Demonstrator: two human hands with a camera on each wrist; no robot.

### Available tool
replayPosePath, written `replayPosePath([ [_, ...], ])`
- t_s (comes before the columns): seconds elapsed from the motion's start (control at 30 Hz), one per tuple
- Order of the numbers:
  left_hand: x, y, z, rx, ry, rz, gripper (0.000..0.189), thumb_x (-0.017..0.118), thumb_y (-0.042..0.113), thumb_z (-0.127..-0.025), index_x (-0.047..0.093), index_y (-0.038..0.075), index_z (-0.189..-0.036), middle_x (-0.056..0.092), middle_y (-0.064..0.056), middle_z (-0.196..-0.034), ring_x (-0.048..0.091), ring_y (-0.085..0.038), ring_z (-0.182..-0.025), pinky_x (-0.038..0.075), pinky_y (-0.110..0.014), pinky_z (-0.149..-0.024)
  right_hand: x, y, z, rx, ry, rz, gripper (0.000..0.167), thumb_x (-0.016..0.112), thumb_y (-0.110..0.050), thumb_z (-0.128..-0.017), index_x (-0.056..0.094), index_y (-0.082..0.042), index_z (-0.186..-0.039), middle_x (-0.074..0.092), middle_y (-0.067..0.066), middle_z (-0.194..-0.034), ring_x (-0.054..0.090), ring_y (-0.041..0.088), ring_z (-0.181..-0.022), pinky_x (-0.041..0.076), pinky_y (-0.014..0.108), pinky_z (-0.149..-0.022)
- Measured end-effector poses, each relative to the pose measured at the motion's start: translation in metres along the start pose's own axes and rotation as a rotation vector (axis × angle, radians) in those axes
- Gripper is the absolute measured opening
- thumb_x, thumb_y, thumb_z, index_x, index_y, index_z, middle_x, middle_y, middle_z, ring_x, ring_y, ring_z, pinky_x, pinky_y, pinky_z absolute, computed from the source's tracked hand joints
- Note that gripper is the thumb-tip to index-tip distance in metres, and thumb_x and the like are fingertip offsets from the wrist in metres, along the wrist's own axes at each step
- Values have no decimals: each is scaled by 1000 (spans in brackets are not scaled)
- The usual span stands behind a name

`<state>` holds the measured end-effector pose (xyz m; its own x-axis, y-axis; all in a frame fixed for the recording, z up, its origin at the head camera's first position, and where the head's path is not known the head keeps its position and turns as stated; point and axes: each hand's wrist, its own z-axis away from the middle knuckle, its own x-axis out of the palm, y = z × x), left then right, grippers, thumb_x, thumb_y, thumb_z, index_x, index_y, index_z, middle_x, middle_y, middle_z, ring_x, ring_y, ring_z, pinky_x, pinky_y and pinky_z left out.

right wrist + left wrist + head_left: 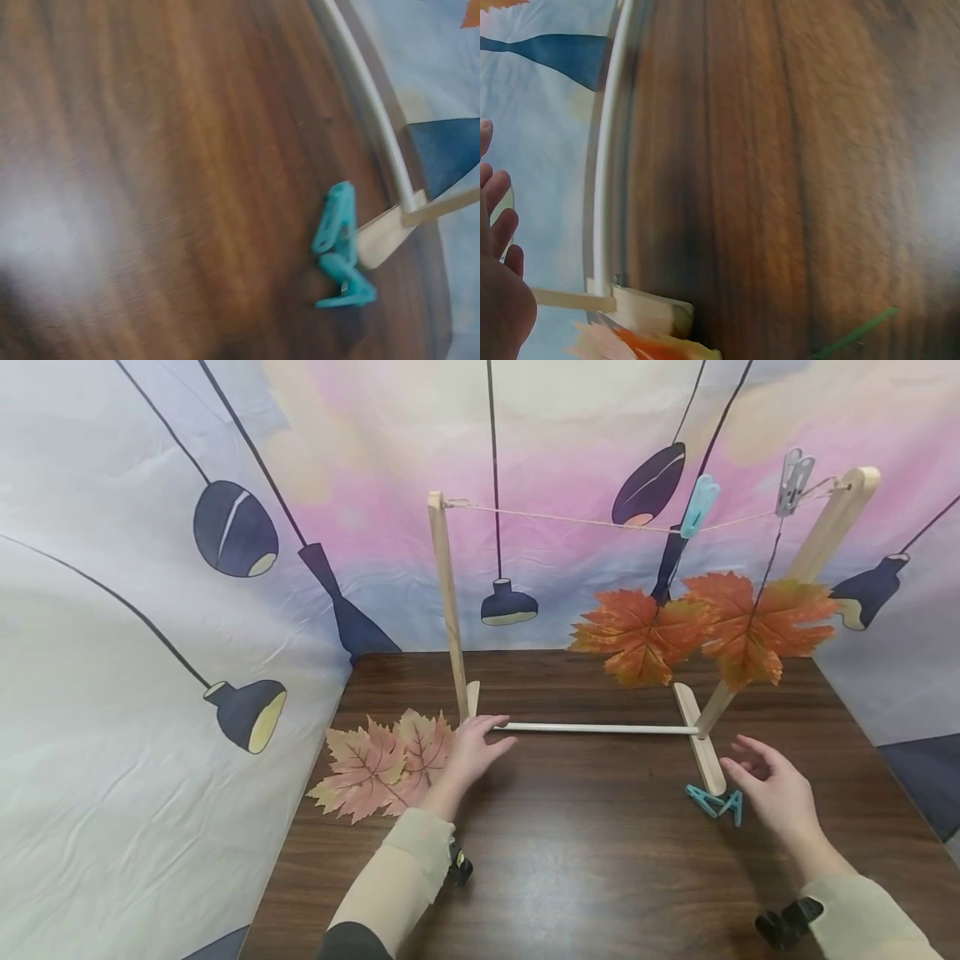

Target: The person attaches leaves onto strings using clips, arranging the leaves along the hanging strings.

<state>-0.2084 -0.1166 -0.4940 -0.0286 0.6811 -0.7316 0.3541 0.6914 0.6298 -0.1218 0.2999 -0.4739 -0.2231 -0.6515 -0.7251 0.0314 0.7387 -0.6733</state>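
My left hand (474, 753) is held over the table beside two pale pink-and-yellow maple leaves (365, 768), its fingers relaxed and holding nothing. On the right, my right hand (776, 789) hovers with loosely bent fingers near two teal clothespins (715, 803) lying on the table; nothing is in its grasp. A string (570, 517) spans a wooden stand. From it two orange maple leaves (647, 639) hang, one by a light blue clothespin (700, 506), the other by a grey clothespin (794, 482). The right wrist view shows the teal clothespins (341, 247) close to the stand's foot.
The stand has a left post (447, 602), a right post (828, 531) and a white crossbar (600, 727) low between them. It stands on a dark wooden table (570, 877). Behind hangs a cloth backdrop (360, 460) with printed lamps.
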Motion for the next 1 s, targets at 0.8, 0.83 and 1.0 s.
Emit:
replayPosePath([
  [0.8, -12, -49, 84, -80, 61, -144, 43, 79, 31, -73, 69, 10, -109, 67, -6, -109, 54, -29, -105, 34, -52, -91, 33, 38, 34, 5, -8, 42, 49, 65, -30, -89, 54, 5, -122, 59, 28, -106, 47, 41, -97, 34, 56, -74],
  [0.83, -13, -50, 86, -72, 69, -160, 43, 79, 32, -73, 69, 10, -108, 67, -6, -108, 55, -29, -104, 35, -51, -91, 34, 38, 34, 5, -8, 47, 49, 65, -30, -89, 55, 5, -122, 59, 29, -106, 47, 41, -97, 34, 56, -74],
  [1.0, -15, -55, 95, -32, 96, -180, 42, 79, 31, -73, 69, 9, -106, 68, -7, -106, 56, -27, -100, 37, -48, -90, 36, 41, 36, -14, -15, 76, 48, 66, -28, -88, 56, 5, -119, 58, 31, -105, 45, 43, -98, 34, 57, -73],
])
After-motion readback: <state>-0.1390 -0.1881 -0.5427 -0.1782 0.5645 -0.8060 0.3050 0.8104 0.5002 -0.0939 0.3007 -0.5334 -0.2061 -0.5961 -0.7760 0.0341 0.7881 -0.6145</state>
